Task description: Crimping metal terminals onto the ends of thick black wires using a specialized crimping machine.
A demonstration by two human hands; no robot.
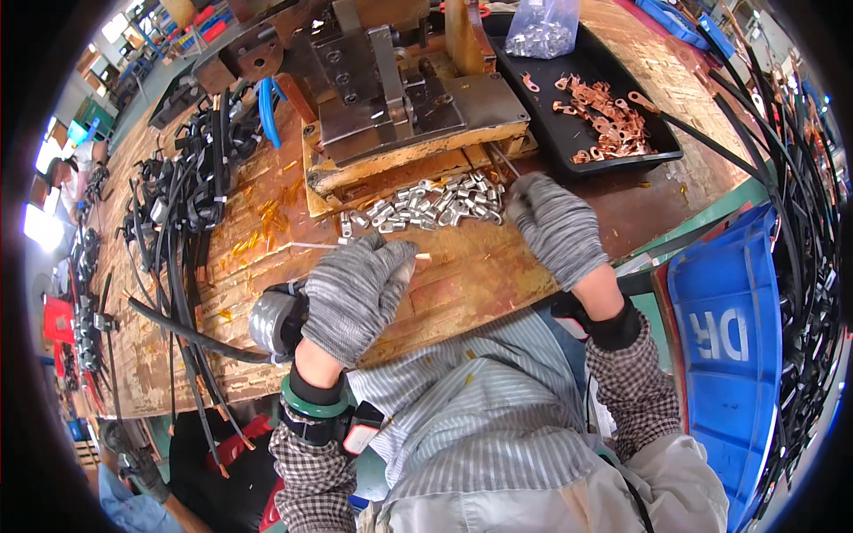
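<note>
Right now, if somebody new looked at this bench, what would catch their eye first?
Probably the heap of silver lugs at the near side of the heavy metal fixture, with the gray-gloved left hand and right hand close by on either side. Next might come the bright copper lugs in the black tray at upper right, and the large blue plastic bin at right.

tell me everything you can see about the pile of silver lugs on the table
The silver lugs form a loose, shiny, metal-looking heap of small pieces, many showing a tubular barrel and a flat tab. They lie jumbled on the worn wooden table, spread sideways along the near side of the machine. The gloved right hand is at the heap's right end; whether it touches any is unclear.
</note>
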